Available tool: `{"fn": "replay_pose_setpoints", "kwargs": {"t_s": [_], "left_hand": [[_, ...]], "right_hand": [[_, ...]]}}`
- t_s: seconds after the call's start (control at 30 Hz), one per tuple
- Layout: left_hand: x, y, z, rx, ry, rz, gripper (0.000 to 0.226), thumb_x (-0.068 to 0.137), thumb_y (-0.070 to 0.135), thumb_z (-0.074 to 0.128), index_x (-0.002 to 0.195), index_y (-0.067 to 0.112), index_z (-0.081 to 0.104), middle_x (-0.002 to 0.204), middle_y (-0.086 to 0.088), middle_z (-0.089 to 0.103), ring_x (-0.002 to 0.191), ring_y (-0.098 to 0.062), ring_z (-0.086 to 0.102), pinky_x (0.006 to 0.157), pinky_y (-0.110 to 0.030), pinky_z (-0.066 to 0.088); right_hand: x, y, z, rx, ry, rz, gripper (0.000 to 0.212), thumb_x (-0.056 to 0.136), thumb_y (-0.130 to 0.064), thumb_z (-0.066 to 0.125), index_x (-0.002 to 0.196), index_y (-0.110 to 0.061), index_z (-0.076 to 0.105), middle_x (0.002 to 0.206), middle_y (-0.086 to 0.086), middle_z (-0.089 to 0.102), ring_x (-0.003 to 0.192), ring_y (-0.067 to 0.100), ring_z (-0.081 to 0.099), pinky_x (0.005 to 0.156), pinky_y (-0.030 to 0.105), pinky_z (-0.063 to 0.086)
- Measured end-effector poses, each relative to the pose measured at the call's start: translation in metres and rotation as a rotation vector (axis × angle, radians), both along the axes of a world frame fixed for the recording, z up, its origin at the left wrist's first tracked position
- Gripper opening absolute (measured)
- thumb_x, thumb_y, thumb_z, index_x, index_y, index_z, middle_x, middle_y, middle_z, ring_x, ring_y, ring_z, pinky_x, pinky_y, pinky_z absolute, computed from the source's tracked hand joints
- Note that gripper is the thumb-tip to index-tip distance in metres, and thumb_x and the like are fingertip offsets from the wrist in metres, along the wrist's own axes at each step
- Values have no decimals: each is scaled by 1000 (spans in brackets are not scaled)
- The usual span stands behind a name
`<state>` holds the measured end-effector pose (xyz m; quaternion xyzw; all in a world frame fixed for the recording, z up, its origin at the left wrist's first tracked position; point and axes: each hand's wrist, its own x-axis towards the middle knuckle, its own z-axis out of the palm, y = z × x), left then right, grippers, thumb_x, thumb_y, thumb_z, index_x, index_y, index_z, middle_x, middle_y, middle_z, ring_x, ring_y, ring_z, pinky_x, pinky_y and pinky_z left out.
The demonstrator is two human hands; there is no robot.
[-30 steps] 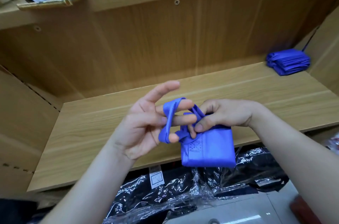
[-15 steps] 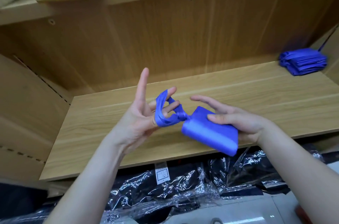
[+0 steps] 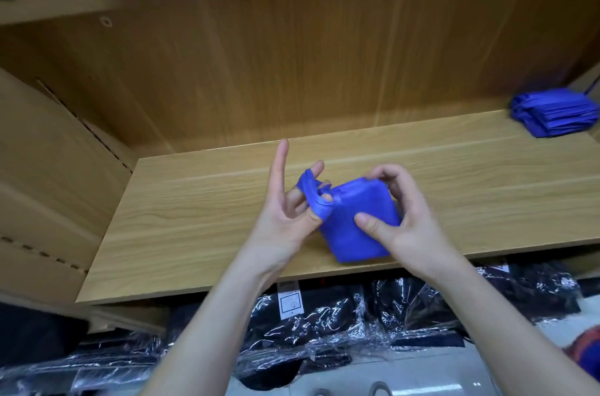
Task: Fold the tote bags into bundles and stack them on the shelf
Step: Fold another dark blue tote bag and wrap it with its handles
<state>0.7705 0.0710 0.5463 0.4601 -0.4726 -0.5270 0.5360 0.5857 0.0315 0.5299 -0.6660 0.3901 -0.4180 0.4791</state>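
Your right hand [image 3: 406, 220] clamps the folded blue tote bundle [image 3: 360, 227] between thumb and curled fingers, just above the shelf [image 3: 194, 217] near its front edge; your left hand [image 3: 285, 210], close beside it, has the soft handle loop [image 3: 312, 197] wound over its middle fingers, index finger straight up; the bundle is a squarish matte fabric pad; smooth wood-grain board stretches wide to the left of your hands; far to the right, a stack of folded blue bags [image 3: 555, 111] fills the back corner; crinkled plastic-wrapped black packs [image 3: 324, 324] lie below your wrists.
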Motion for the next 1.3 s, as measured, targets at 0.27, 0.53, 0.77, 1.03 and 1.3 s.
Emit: {"fn": "replay_pose_setpoints", "kwargs": {"t_s": [0.27,0.53,0.77,1.03,1.3], "left_hand": [[-12,0,-7,-19,-298,-17,73,79,26,72,140,47,37,137,6,52,123,2,52,95,-17,44],[6,-3,6,-84,-511,278,31,72,2,77,81,31,73,88,13,69,88,-5,63,83,-19,45],[18,2,53,-659,-809,-158,24,76,23,76,62,7,64,96,-4,67,104,-23,61,92,-36,46],[24,-30,67,-100,132,-362,43,64,37,85,95,10,72,59,0,56,40,-9,38,73,-27,47],[-9,4,17,-117,0,-174,67,46,28,95,104,19,61,104,7,64,106,-8,58,87,-22,49]], "right_hand": [[12,0,-9,-161,282,158,48,75,-14,80,113,-40,65,88,-3,46,84,10,53,79,21,42],[-5,-15,-2,-162,321,105,47,71,-22,71,107,-51,61,91,-2,52,86,12,57,82,21,42],[-19,-28,20,116,115,315,41,65,-12,77,99,-34,71,97,-13,69,90,1,63,82,14,45],[-20,-26,31,606,-587,576,63,49,-12,90,109,-9,71,87,10,72,68,20,70,61,27,57],[-4,-33,19,649,-776,171,63,30,-18,97,89,-15,78,91,13,74,76,24,72,67,32,59]]}}
